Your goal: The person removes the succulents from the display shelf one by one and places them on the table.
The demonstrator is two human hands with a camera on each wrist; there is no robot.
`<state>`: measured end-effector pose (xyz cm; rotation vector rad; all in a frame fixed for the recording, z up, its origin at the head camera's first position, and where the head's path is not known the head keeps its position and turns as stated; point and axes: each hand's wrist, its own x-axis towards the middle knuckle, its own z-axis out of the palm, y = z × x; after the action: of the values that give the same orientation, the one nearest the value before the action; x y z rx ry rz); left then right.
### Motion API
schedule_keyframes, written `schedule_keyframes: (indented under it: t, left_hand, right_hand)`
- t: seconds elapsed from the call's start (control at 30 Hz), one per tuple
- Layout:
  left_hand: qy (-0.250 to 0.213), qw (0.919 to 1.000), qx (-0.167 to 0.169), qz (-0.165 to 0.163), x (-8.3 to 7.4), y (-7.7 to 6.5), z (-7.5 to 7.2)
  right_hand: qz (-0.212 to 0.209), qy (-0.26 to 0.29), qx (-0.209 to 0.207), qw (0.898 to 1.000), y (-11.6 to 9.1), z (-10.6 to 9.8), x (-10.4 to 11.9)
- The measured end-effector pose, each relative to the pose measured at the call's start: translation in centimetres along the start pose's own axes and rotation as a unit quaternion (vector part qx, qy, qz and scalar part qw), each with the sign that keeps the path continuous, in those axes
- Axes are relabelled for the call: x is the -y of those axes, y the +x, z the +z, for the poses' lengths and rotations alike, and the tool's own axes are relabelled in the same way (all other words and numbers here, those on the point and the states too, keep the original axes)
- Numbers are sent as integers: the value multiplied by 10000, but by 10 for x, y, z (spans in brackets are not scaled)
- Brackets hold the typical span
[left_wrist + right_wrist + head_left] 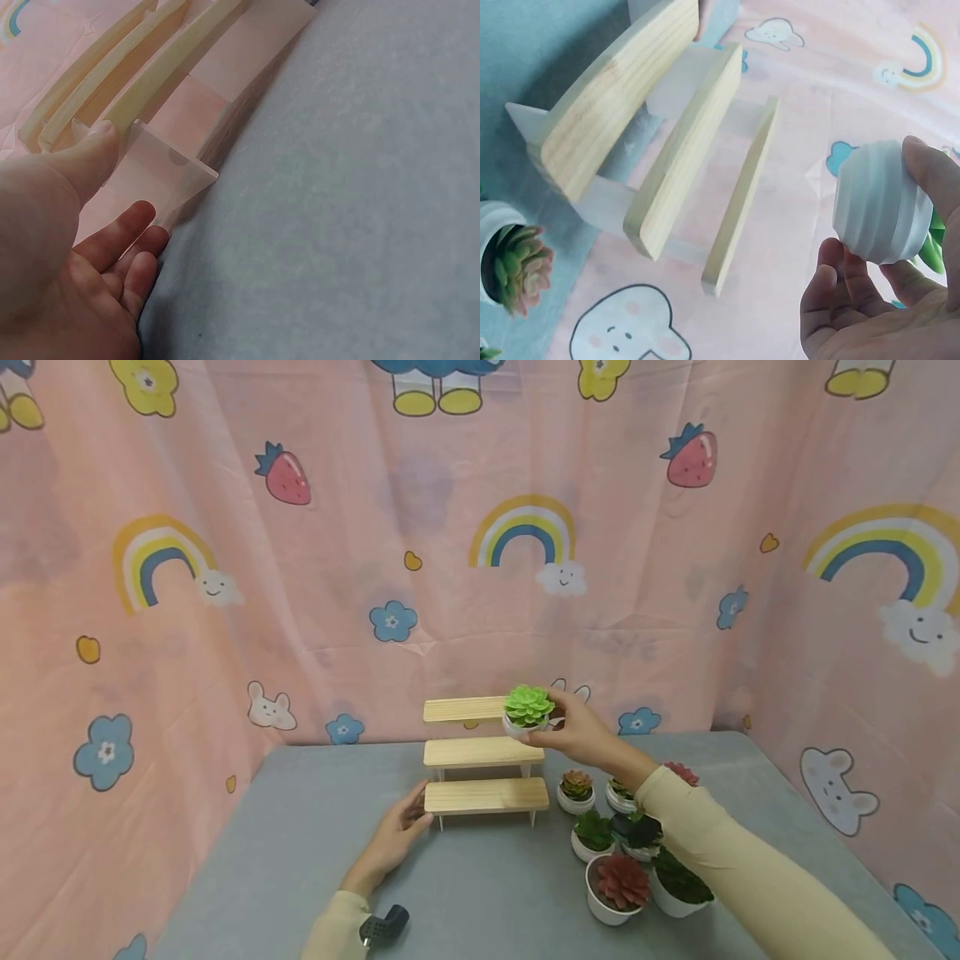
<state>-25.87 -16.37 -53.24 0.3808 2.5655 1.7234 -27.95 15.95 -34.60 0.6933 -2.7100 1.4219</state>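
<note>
A three-step wooden display stand (486, 795) with translucent side panels stands on the table. At the left end of its lowest step is my left hand (392, 837); the thumb (94, 154) touches the plank's end, other fingers lie loosely bent by the side panel (161, 169), and the index finger is hidden in the left wrist view. My right hand (573, 731) holds a potted succulent (527, 706), bright green in a ribbed white pot (881, 202), at the right of the top step (463, 709). In the right wrist view the pot is apart from the planks.
Several other potted succulents crowd the table right of the stand, among them a red one (622, 881) and an orange-green one (576, 787). My right sleeve (720, 835) hides part of them. A patterned pink curtain (337, 568) hangs behind the grey table (262, 843).
</note>
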Motion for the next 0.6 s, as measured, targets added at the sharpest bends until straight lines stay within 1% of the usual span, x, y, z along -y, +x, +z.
schedule_keyframes:
  t: [0.23,0.43,0.53,0.6]
  left_hand:
    - [-128,9998,-135,-75,-3,0,1]
    - [-82,9999,-68,-48,-3,0,1]
    - [-111,9999,-72,-47,-3,0,1]
    - [-147,9998,-93,-19,-3,0,1]
  right_hand:
    - [-143,93,-47,9998,-19,-10,-7]
    - [-310,120,-35,9994,-37,-18,-15]
    - [-367,10,-72,9993,-46,-22,-20]
    - [-334,-72,-118,9993,-54,-25,-22]
